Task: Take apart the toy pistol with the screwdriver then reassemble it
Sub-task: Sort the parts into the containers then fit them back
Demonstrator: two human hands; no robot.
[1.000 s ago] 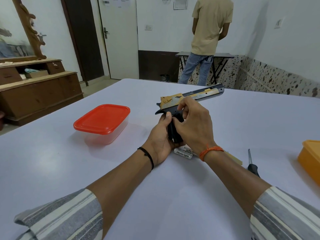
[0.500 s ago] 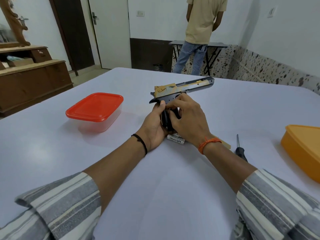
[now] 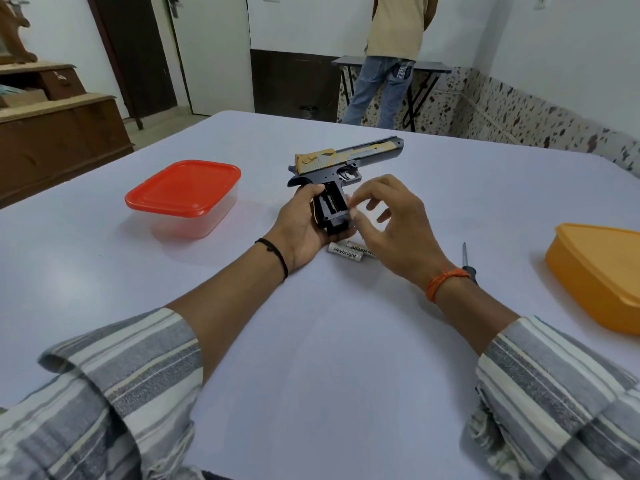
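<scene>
A: Item one, the toy pistol (image 3: 341, 168). We log it above the white table (image 3: 311, 341), near its middle, black frame with a gold slide, long axis running from grip at lower left to muzzle at upper right.

B: Holder?

A: Our left hand (image 3: 304, 220). Its fingers wrap the back of the grip, thumb on top; the grip's side stands open, an empty cavity facing us.

B: Item two, our right hand (image 3: 391, 220).

A: Just right of the grip, apart from it. Fingers loosely spread and half curled, thumb and forefinger tips close together; whether they pinch some small part we cannot tell.

B: Item three?

A: Two Heybright batteries (image 3: 348, 251) lying flat on the table, directly below the grip and between our two wrists. Item four, the screwdriver (image 3: 467, 265), beyond our right wrist, shaft pointing away from us.

B: So which hand serves next?

A: We judge the right: it is nearer both batteries and screwdriver, and the open cavity faces it.

B: Remainder?

A: A red-lidded container (image 3: 183, 188) to the left, an orange container (image 3: 595, 271) at right, a person (image 3: 391, 57) standing by a far side table.
</scene>
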